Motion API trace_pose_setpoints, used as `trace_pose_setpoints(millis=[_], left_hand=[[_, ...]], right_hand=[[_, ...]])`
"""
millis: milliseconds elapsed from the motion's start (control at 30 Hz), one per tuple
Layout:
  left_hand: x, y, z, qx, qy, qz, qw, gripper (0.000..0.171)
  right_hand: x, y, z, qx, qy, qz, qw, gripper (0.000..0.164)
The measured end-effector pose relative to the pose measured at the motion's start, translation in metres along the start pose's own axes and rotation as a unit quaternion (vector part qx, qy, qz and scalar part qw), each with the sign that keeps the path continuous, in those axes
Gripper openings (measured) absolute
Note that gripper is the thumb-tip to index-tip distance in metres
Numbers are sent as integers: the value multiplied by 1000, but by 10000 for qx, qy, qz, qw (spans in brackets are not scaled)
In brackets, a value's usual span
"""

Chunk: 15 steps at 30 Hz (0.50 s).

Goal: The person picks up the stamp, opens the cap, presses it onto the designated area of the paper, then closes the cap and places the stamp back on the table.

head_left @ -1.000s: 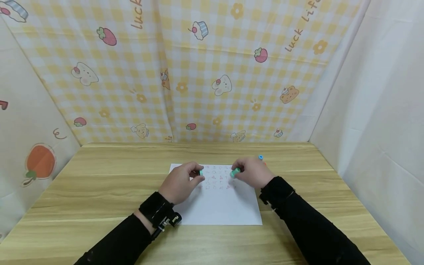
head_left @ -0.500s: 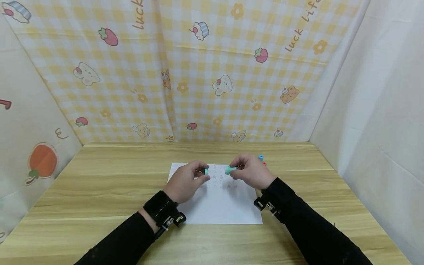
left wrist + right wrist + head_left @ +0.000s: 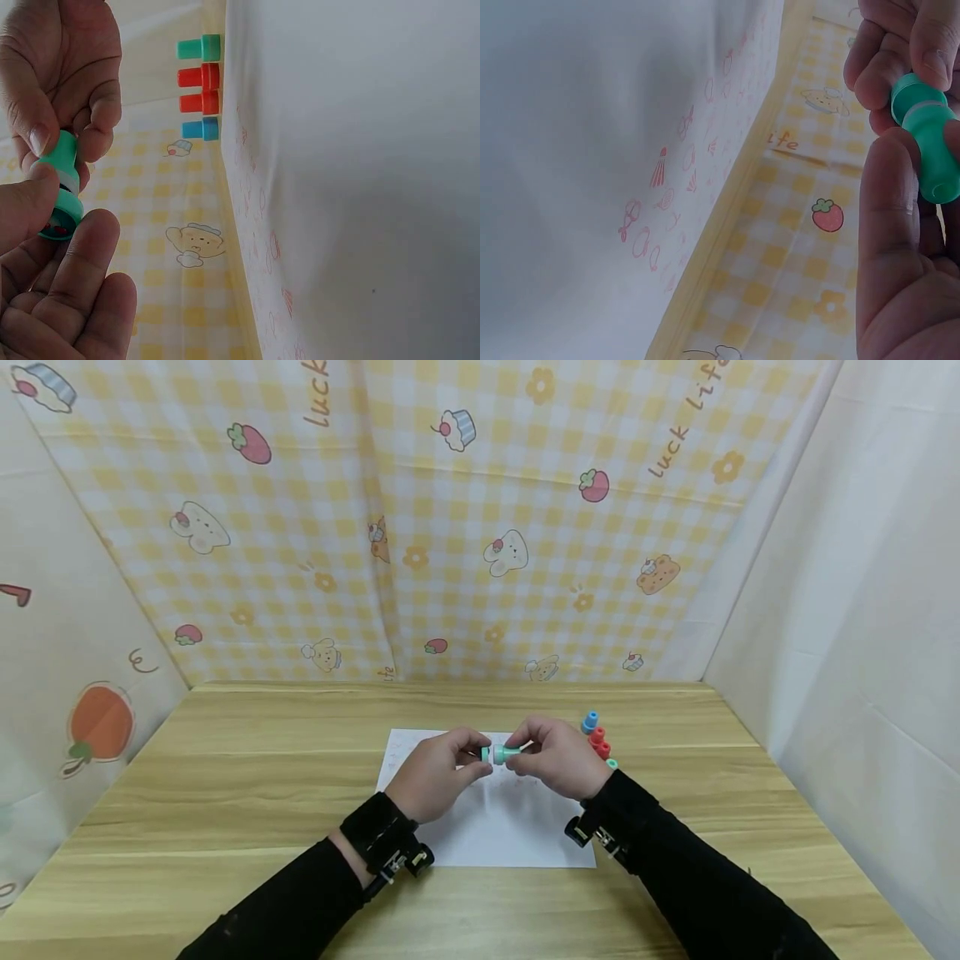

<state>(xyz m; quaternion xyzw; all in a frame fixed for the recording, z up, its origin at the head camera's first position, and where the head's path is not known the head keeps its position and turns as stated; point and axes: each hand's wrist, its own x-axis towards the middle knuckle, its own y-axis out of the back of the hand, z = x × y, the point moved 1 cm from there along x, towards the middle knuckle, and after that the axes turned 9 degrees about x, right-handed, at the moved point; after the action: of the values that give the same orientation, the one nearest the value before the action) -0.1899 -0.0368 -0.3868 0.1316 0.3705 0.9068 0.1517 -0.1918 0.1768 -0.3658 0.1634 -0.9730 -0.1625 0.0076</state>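
Over the paper, my left hand [image 3: 433, 777] pinches a small green cap [image 3: 486, 754] between thumb and fingers. Opposite it, my right hand [image 3: 561, 760] grips a green toy stamp [image 3: 508, 755] by its narrow handle, the wide end facing the cap. In the left wrist view the cap [image 3: 63, 216] lines up with the stamp [image 3: 64, 156], a pale band showing between them. Close together in the right wrist view are the cap [image 3: 910, 91] and the stamp body [image 3: 934, 154]; whether the cap is fully seated I cannot tell. Below lies white paper [image 3: 510, 835] with small red stamped prints.
Several capped stamps stand in a row right of the paper: a blue stamp [image 3: 590, 722], red stamps [image 3: 597, 737] and a green stamp [image 3: 612, 764] partly behind my right wrist. The wooden table [image 3: 262, 760] ends at a yellow checked cloth [image 3: 465, 568] behind.
Both hands have come together, the left moving right with the cap and the right moving left with the stamp. The stamp has turned level toward the cap. More standing stamps show at right.
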Motion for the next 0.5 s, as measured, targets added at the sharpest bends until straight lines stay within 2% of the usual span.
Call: trace_pose_setpoints(millis=[500], left_hand=[[-1, -3, 0, -55, -63, -88, 9999, 24]], right_hand=[[0, -3, 0, -185, -35, -121, 9998, 12]])
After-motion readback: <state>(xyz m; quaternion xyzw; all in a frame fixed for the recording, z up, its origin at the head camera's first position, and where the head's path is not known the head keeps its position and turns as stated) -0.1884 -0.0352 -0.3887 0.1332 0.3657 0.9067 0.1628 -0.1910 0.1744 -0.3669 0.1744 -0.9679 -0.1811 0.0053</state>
